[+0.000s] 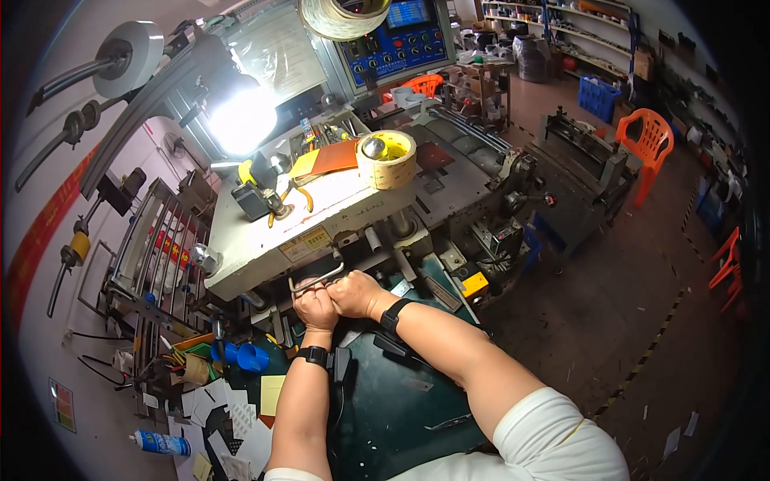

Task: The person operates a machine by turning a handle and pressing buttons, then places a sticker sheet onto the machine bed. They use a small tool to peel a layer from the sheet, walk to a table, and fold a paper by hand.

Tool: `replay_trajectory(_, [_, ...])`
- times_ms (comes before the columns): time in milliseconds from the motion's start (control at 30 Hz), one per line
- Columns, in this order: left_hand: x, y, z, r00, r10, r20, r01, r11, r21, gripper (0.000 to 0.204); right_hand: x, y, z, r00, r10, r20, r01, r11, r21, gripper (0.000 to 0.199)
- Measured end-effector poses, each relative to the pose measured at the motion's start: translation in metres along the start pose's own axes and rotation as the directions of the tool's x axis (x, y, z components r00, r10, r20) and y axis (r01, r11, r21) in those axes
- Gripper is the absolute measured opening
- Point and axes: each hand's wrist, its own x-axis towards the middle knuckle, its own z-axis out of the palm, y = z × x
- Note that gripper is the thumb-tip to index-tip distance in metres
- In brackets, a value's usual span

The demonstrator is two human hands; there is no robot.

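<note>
My left hand [314,307] and my right hand [355,293] are clenched side by side on a bent metal hex key [319,280], under the front edge of a grey machine head [265,240]. The key's long arm runs up and right toward the machine's underside. Both wrists carry black bands. What the key's tip sits in is hidden by the machine. Below my forearms lies the dark green machine bed [393,409].
A big roll of tape [387,159], pliers [290,200] and orange sheets lie on top of the machine. A bright lamp [241,119] glares at upper left. Blue cups [245,356], paper scraps and a tube sit at lower left. Orange chairs [651,138] stand on the floor at right.
</note>
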Motion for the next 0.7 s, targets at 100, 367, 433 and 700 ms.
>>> replay_trajectory(100, [0.001, 0.0, 0.001, 1.0, 0.0, -0.003, 0.0, 0.999, -0.034, 0.025, 0.001, 0.002, 0.002, 0.999, 0.018, 0.032, -0.019, 1.0, 0.003, 0.024])
replay_trajectory(367, [0.004, -0.002, 0.002, 1.0, 0.023, -0.02, -0.024, 0.999, -0.041, 0.027, 0.003, 0.005, 0.006, 1.0, 0.0, -0.014, 0.0, 1.0, 0.001, 0.023])
replay_trajectory(433, [0.004, -0.001, 0.002, 1.0, -0.005, -0.009, 0.004, 0.999, -0.045, 0.024, 0.004, 0.003, 0.004, 1.0, -0.001, -0.019, 0.001, 1.0, 0.001, 0.024])
replay_trajectory(700, [0.0, -0.004, 0.007, 0.999, -0.028, 0.033, 0.024, 0.995, 0.101, 0.023, -0.022, -0.009, -0.047, 0.967, 0.08, 0.242, -0.11, 0.987, 0.113, 0.013])
